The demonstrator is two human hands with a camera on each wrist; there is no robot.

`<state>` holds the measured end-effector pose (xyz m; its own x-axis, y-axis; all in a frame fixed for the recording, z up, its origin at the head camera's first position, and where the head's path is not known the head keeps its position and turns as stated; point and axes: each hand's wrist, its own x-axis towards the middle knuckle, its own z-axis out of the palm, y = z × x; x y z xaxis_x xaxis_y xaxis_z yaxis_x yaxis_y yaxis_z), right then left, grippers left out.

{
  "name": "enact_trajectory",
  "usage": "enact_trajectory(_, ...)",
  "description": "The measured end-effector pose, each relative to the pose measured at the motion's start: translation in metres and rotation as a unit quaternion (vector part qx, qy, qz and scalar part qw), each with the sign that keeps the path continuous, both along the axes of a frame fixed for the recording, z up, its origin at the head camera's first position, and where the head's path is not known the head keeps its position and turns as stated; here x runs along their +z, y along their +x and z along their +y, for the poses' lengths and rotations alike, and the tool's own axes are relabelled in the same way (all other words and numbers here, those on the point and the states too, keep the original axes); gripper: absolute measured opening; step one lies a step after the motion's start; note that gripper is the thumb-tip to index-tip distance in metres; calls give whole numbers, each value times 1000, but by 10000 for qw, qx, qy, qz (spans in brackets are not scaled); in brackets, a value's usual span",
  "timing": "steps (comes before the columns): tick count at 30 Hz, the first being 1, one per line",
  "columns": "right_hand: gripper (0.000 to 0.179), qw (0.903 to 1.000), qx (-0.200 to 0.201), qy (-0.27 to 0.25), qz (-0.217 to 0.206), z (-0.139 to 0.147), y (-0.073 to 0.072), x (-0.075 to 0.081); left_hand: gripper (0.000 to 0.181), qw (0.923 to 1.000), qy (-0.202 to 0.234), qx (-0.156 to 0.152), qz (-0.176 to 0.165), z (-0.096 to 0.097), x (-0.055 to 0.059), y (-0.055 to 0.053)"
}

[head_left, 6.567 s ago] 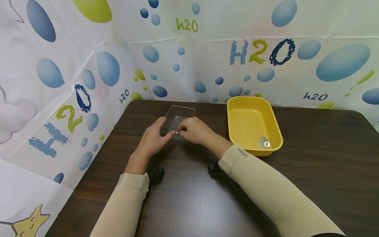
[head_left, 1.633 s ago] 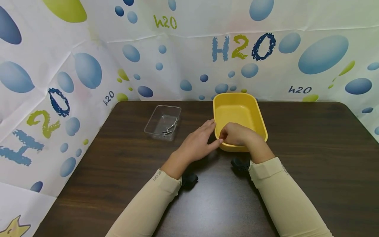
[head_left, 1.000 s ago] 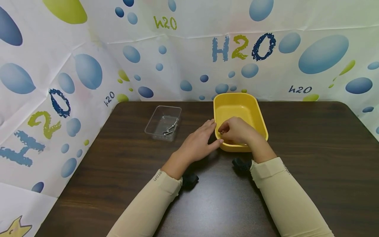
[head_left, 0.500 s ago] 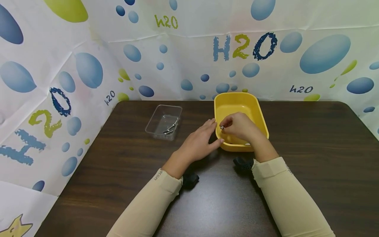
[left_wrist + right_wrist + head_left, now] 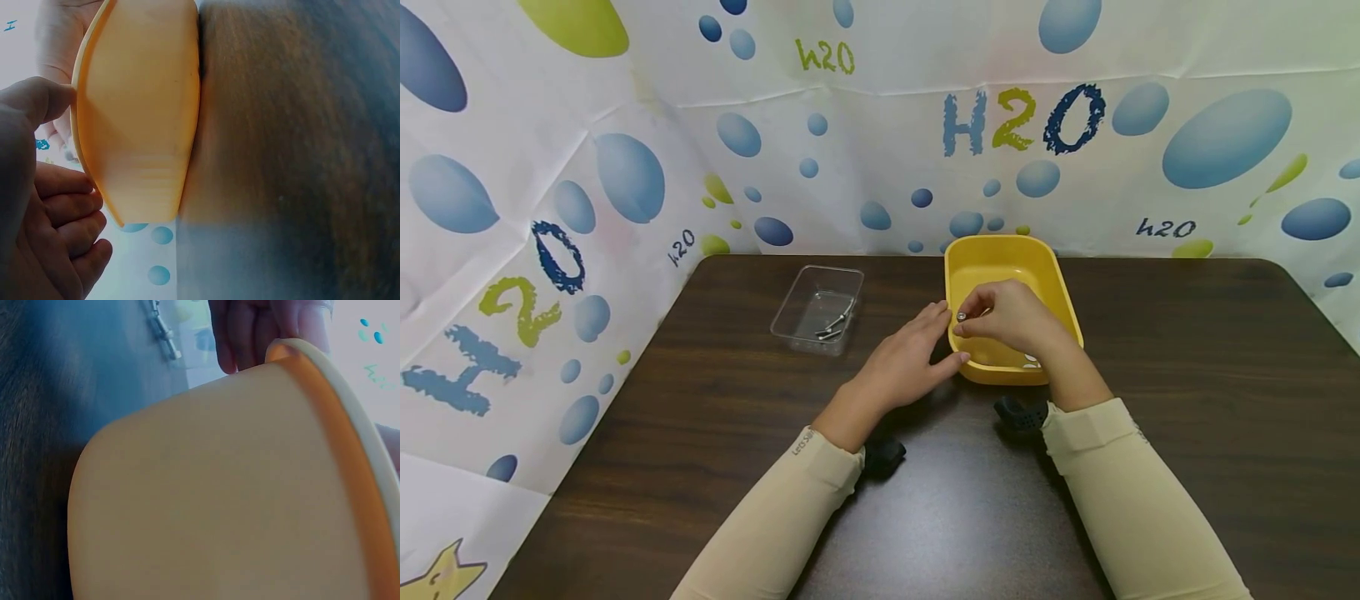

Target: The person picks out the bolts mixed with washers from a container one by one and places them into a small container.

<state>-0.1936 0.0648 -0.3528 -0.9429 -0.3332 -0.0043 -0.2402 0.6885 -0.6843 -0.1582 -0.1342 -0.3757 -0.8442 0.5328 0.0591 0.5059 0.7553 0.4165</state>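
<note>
My left hand (image 5: 898, 358) rests on the near-left corner of a yellow plastic tray (image 5: 1067, 292), fingers mostly straight along its side and thumb on the rim. In the left wrist view that thumb (image 5: 53, 100) touches the rim. Over the tray, my right hand (image 5: 1011, 317) pinches a small round silvery metal piece (image 5: 961, 317) between thumb and index finger. It is too small to tell its kind. Washers (image 5: 1032, 361) lie at the tray's near end, partly hidden by the right wrist. The tray's wall (image 5: 206, 487) fills much of the right wrist view.
To the left stands a clear plastic box (image 5: 797, 312) with several metal bolts (image 5: 833, 327) inside. Everything is on a dark wooden table (image 5: 700, 400). A white sheet (image 5: 880, 150) printed with blue drops hangs behind and at the left.
Both hands were over the clear box at first and are now at the yellow tray. Lately the right hand has risen inside the tray with the metal piece, uncovering washers; the left stays put.
</note>
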Motion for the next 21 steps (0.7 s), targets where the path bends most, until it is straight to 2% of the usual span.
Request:
enact_trajectory(7,21,9999,20,-123,74,-1,0,0,75,10000,3,8,-51,0,0,0)
enact_trajectory(21,25,9991,-279,-313,29,-1,0,-1,74,10000,-6,-25,4,-1,0,0)
